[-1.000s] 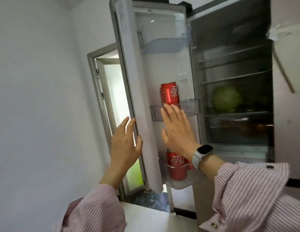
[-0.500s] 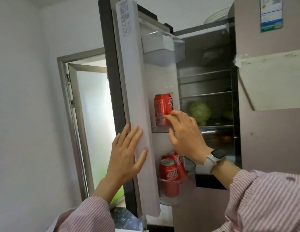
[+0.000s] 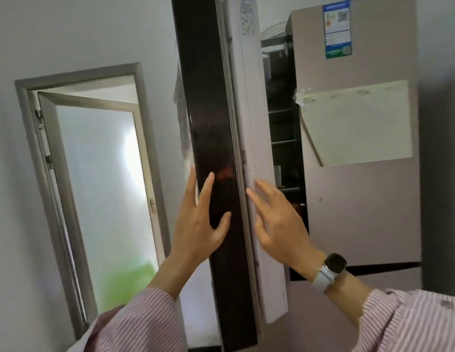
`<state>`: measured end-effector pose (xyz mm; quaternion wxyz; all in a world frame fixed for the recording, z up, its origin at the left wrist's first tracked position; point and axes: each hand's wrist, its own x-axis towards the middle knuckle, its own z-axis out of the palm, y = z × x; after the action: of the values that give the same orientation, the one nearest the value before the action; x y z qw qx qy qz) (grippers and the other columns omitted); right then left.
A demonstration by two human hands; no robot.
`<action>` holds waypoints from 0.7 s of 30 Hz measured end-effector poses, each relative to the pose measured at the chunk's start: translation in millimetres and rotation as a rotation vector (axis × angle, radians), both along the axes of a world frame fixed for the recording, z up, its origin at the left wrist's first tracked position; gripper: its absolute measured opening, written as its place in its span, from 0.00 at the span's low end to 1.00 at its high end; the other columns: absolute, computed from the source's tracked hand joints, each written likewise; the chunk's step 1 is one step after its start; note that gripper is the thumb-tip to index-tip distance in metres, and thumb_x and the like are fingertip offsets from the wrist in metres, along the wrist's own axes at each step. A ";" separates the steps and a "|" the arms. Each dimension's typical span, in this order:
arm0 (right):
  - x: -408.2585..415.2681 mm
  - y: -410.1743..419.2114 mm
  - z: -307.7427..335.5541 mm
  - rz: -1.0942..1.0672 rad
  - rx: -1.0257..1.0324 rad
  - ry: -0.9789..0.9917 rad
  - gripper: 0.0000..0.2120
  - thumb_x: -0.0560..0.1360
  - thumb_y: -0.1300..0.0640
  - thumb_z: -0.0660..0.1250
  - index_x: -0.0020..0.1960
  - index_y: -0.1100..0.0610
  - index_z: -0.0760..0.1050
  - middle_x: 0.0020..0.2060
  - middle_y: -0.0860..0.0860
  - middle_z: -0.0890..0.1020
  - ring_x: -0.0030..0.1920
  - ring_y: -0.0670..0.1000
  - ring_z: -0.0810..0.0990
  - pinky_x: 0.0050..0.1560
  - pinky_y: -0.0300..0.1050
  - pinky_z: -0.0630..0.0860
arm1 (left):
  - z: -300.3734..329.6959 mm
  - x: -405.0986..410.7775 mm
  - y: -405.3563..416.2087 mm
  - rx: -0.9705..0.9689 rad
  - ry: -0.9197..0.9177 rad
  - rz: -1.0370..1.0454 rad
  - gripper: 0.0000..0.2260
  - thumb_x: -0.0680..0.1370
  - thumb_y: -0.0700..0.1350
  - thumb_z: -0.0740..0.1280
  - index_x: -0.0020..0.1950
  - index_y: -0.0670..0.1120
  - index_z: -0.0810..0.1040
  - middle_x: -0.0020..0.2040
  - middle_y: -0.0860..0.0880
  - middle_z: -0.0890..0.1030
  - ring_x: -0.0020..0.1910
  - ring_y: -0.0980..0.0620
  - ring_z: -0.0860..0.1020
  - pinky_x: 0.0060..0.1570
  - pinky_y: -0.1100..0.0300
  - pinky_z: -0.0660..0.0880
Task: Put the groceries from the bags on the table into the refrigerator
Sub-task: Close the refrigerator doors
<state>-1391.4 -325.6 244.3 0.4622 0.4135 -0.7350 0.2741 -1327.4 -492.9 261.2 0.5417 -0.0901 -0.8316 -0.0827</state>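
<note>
Nearest, I see my striped cotton sleeves and a watch (image 3: 334, 262) on the right wrist. My left hand (image 3: 199, 224) lies flat on the glossy black face of the fridge door (image 3: 216, 128), fingers straight and spread. My right hand (image 3: 277, 222) rests on the door's matte white inner edge, fingers straight, holding nothing. Behind, the fridge (image 3: 361, 194) shows a dark gap with thin shelves. Farther left stands a grey-framed doorway (image 3: 76, 80).
</note>
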 end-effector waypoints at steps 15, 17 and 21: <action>-128.9 85.2 3.1 0.389 -0.262 -0.921 0.26 0.80 0.62 0.52 0.75 0.51 0.48 0.75 0.48 0.56 0.74 0.49 0.55 0.74 0.47 0.54 | 0.5 -139.6 101.3 -0.231 -0.131 0.232 0.37 0.74 0.61 0.56 0.75 0.53 0.39 0.77 0.52 0.44 0.75 0.47 0.42 0.71 0.43 0.45; -138.6 95.8 -10.3 0.330 -0.204 -0.832 0.26 0.79 0.63 0.53 0.74 0.52 0.51 0.74 0.49 0.59 0.73 0.49 0.58 0.73 0.46 0.56 | 5.2 -155.8 107.4 -0.277 -0.134 0.261 0.35 0.74 0.61 0.55 0.76 0.51 0.44 0.76 0.52 0.47 0.75 0.45 0.46 0.70 0.41 0.47; -141.5 104.9 -36.6 0.119 0.001 -0.453 0.25 0.77 0.52 0.49 0.73 0.55 0.56 0.73 0.48 0.60 0.72 0.44 0.57 0.72 0.40 0.57 | 12.7 -177.7 102.1 -0.367 -0.208 0.312 0.28 0.79 0.57 0.51 0.75 0.50 0.47 0.76 0.50 0.49 0.75 0.45 0.42 0.71 0.39 0.46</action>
<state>-1533.0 -220.6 207.7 0.2683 0.3844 -0.7942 0.3865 -1505.1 -390.8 273.9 0.4338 -0.0486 -0.8879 0.1454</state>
